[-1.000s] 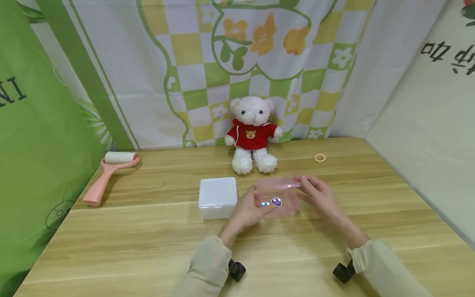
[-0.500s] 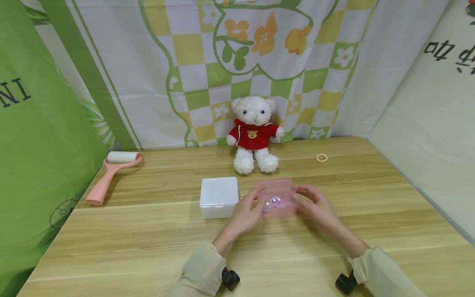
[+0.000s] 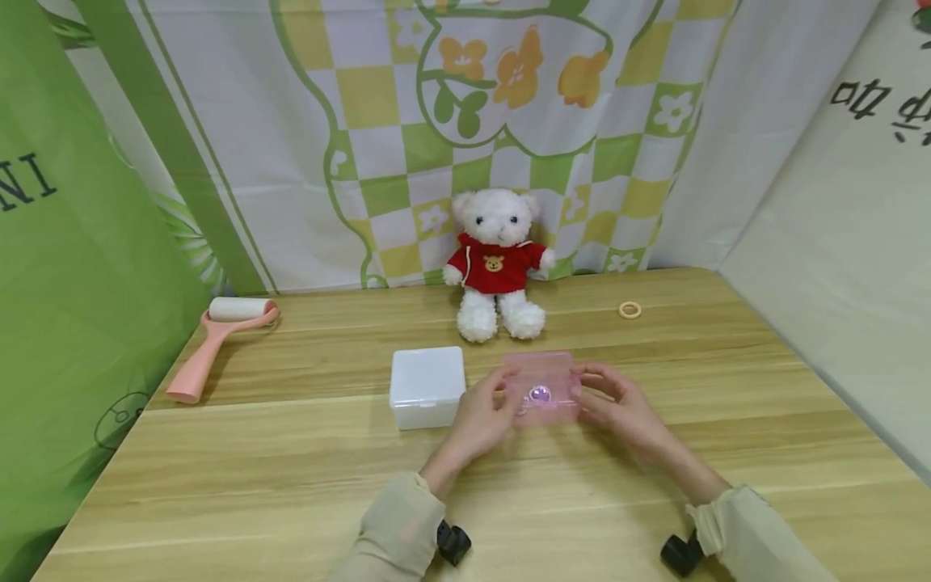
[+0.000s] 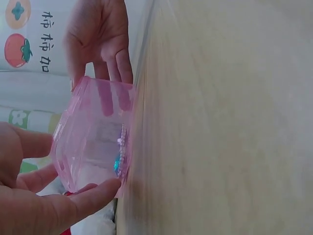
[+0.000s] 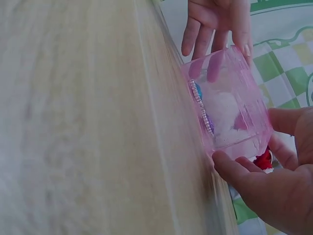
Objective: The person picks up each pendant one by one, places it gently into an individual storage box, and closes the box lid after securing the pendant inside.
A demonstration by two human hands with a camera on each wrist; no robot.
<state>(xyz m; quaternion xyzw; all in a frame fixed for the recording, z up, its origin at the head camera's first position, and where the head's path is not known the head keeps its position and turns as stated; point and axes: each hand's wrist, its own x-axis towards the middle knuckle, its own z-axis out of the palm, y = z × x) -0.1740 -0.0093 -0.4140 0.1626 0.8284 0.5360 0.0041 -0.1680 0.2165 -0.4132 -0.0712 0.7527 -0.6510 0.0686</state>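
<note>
A see-through pink plastic box (image 3: pixel 541 365) sits on the table, its lid down. Inside lie a purple gem (image 3: pixel 541 394) with a pale beaded rim and a blue-green gem (image 4: pixel 117 164), partly screened by the left fingers in the head view. My left hand (image 3: pixel 482 416) holds the box's left end between thumb and fingers. At the opposite end my right hand (image 3: pixel 618 410) grips it likewise, thumb near the bottom and fingers at the lid edge (image 5: pixel 257 110).
Close to my left hand stands a white lidded box (image 3: pixel 427 388). A white teddy bear (image 3: pixel 498 263) in a red hoodie sits against the backdrop behind. A pink lint roller (image 3: pixel 211 347) lies far left, and a small yellowish ring (image 3: pixel 629 310) at the back right.
The pink box's lid, raised a second ago with my right fingers at its edge, has come down. Both hands have settled on the box's ends, and the blue-green gem has shifted slightly.
</note>
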